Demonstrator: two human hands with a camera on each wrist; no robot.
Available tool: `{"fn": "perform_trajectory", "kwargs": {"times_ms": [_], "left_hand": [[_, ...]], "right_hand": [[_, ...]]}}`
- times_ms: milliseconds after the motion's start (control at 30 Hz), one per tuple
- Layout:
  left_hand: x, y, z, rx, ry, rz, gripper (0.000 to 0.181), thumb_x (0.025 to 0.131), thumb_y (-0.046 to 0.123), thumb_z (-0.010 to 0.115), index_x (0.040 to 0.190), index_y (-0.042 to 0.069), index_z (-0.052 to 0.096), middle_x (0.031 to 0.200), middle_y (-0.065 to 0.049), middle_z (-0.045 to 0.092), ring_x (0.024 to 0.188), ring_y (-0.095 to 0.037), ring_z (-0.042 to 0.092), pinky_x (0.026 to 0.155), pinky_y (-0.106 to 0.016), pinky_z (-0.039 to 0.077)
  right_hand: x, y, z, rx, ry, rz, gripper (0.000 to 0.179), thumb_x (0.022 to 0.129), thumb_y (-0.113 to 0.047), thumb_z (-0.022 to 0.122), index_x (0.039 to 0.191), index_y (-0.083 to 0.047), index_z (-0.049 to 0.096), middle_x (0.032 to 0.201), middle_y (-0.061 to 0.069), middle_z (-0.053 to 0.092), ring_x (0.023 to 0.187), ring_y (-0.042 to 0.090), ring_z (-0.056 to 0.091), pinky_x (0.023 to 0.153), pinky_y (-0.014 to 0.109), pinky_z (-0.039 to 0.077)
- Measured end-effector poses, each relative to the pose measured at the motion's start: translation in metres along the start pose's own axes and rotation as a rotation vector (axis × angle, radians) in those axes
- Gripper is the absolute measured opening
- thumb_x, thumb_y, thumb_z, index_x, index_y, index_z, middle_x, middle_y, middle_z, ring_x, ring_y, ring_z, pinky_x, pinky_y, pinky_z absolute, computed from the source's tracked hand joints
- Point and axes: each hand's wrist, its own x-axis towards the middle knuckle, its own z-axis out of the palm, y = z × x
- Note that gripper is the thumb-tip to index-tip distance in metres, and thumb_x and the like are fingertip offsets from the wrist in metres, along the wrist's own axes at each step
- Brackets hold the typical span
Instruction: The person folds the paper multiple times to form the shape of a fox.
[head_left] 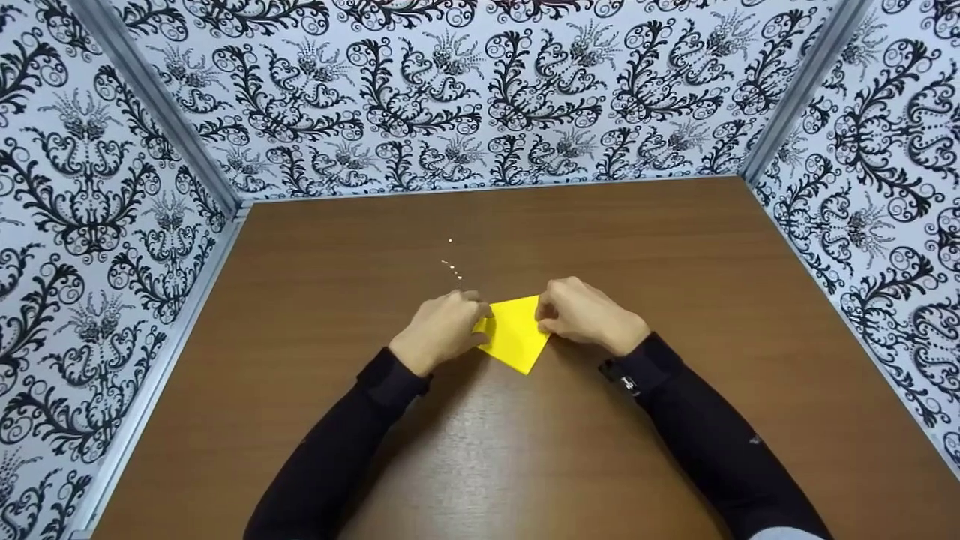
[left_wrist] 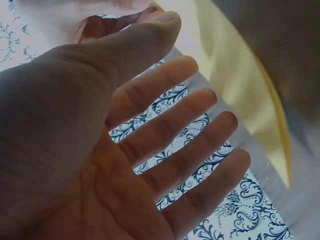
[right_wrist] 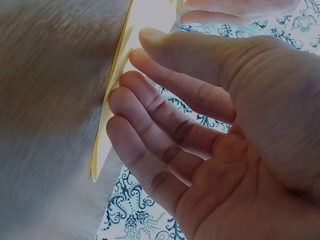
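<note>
A yellow piece of paper (head_left: 517, 335) lies between the hands over the middle of the table, one corner pointing toward the person. In the right wrist view the paper (right_wrist: 103, 125) appears edge-on, with two layers at its edge. The left hand (head_left: 444, 324) is at the paper's left side, thumb and index finger apart around it. Its fingers (left_wrist: 172, 132) look straight and spread in the left wrist view, close beside the curved sheet (left_wrist: 240, 85). At the right corner, the right hand (head_left: 586, 313) pinches the paper, its other fingers (right_wrist: 145, 117) bent alongside.
Small white specks (head_left: 452, 267) dot the brown wooden table (head_left: 337, 247) beyond the left hand. Black-and-white patterned walls (head_left: 480, 90) enclose the table at the back and both sides, with grey metal strips (head_left: 161, 105) at the corners.
</note>
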Motion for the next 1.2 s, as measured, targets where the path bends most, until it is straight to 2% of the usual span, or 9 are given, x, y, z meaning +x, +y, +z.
{"fn": "perform_trajectory", "kwargs": {"times_ms": [133,267,500,567,667,800,900,967,1200], "left_hand": [[-0.002,0.000,0.004,0.005,-0.033,-0.026,0.033,0.103,0.031,0.094,0.126,0.009,0.088,0.124,-0.013,0.083,0.105,-0.031,0.081,0.091,-0.048,0.072],[-0.001,0.003,0.005,-0.010,-0.039,-0.031,0.027,0.104,0.030,0.092,0.119,0.008,0.089,0.117,-0.013,0.084,0.099,-0.031,0.080,0.086,-0.051,0.072],[0.002,0.005,0.003,0.008,-0.052,-0.048,0.029,0.106,0.035,0.089,0.116,0.007,0.086,0.112,-0.013,0.085,0.094,-0.032,0.079,0.084,-0.054,0.071],[0.002,0.004,0.005,0.015,-0.063,-0.051,0.031,0.107,0.036,0.088,0.118,0.007,0.086,0.114,-0.014,0.085,0.095,-0.033,0.080,0.084,-0.054,0.071],[0.001,0.003,0.009,0.016,-0.083,-0.050,0.032,0.108,0.036,0.088,0.121,0.007,0.085,0.130,-0.016,0.086,0.100,-0.036,0.082,0.087,-0.055,0.072],[0.001,0.000,0.011,0.002,-0.078,-0.023,0.030,0.108,0.033,0.088,0.120,0.006,0.083,0.137,-0.018,0.084,0.106,-0.040,0.082,0.090,-0.057,0.072],[0.002,-0.003,0.012,-0.018,-0.059,0.015,0.027,0.108,0.030,0.088,0.112,0.004,0.081,0.127,-0.018,0.085,0.103,-0.042,0.082,0.088,-0.058,0.071],[0.003,-0.005,0.013,-0.032,-0.047,0.040,0.026,0.107,0.028,0.088,0.108,0.003,0.080,0.126,-0.019,0.085,0.102,-0.043,0.082,0.087,-0.059,0.071],[0.006,-0.011,0.018,-0.055,-0.044,0.082,0.029,0.107,0.028,0.089,0.114,0.001,0.081,0.147,-0.025,0.080,0.109,-0.046,0.082,0.095,-0.057,0.070]], "right_hand": [[0.000,-0.001,0.003,-0.007,0.003,-0.002,0.009,0.103,-0.015,0.090,0.108,-0.007,0.089,0.106,0.010,0.081,0.089,0.022,0.067,0.081,0.037,0.062],[-0.002,-0.002,0.002,-0.020,0.016,-0.012,0.009,0.103,-0.015,0.090,0.108,-0.007,0.088,0.107,0.011,0.080,0.088,0.023,0.068,0.079,0.037,0.062],[-0.009,-0.006,0.002,-0.072,0.055,-0.078,0.014,0.103,-0.015,0.092,0.110,-0.004,0.087,0.107,0.012,0.078,0.091,0.024,0.068,0.083,0.040,0.064],[-0.012,-0.009,0.004,-0.072,0.044,-0.088,0.015,0.103,-0.017,0.092,0.111,-0.005,0.087,0.108,0.011,0.077,0.092,0.023,0.066,0.083,0.039,0.063],[-0.019,-0.016,0.009,-0.072,0.022,-0.101,0.013,0.104,-0.017,0.091,0.111,-0.007,0.086,0.109,0.009,0.076,0.092,0.020,0.066,0.083,0.038,0.064],[-0.025,-0.024,0.015,-0.099,0.020,-0.147,0.015,0.103,-0.021,0.093,0.110,-0.010,0.087,0.105,0.006,0.075,0.088,0.017,0.065,0.079,0.036,0.064],[-0.027,-0.030,0.018,-0.119,0.040,-0.192,0.019,0.100,-0.025,0.096,0.108,-0.010,0.087,0.103,0.005,0.075,0.086,0.017,0.067,0.078,0.036,0.065],[-0.027,-0.033,0.020,-0.126,0.050,-0.215,0.023,0.099,-0.028,0.097,0.108,-0.010,0.088,0.103,0.006,0.076,0.085,0.016,0.068,0.077,0.036,0.066],[-0.030,-0.041,0.025,-0.157,0.041,-0.214,0.029,0.097,-0.033,0.098,0.109,-0.009,0.087,0.104,0.005,0.073,0.082,0.016,0.067,0.075,0.038,0.067]]}}
